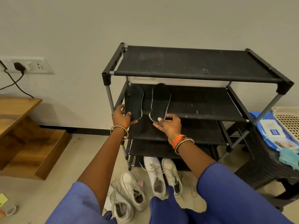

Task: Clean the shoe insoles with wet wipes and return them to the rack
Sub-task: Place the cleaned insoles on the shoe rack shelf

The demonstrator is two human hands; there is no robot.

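Observation:
Two black insoles lie lengthwise on the second shelf of a black shoe rack [194, 75], heels hanging over its front edge. My left hand [121, 116] grips the heel of the left insole [134, 101], thumb on top. My right hand [168, 125] pinches the heel of the right insole [160, 101], thumb on top and fingers underneath. A blue pack of wet wipes [273, 131] lies on a dark woven stool [262, 162] at the right.
Several white sneakers [155, 175] lie on the floor under and in front of the rack. A wooden bench [17, 110] stands at the left, below a wall socket [24, 65] with a plugged cable. A teal cloth [289, 157] and a beige basket [288, 122] sit beside the wipes.

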